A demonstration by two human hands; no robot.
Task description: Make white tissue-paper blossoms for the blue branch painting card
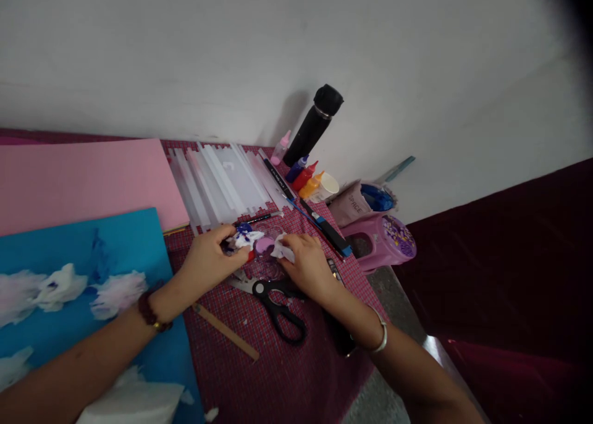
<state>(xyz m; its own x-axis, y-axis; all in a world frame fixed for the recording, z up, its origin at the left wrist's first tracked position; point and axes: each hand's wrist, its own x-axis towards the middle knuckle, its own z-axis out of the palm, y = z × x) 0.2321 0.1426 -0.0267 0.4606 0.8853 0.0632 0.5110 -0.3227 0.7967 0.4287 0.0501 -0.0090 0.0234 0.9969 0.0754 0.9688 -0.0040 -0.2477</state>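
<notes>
My left hand (213,260) is closed around a crumpled white tissue (248,237) stained with blue paint. Pinched in my right hand (306,266) is another piece of white tissue (282,248). Between the two hands sits a small clear palette (265,246) with light purple paint in it. Just below it lie black-handled scissors (278,306), partly behind my right hand. Left of my left hand, tissue puffs (118,294) rest on a blue sheet (134,241), which carries a dark blue smear.
Behind my hands lie a pink sheet (83,180) and white strips (217,180). Paint bottles (303,177), a paper cup (328,186), a black flask (312,127) and a box cutter (327,229) line the table's right side. A wooden stick (227,331) lies in front; a pink stool (377,241) stands beyond the edge.
</notes>
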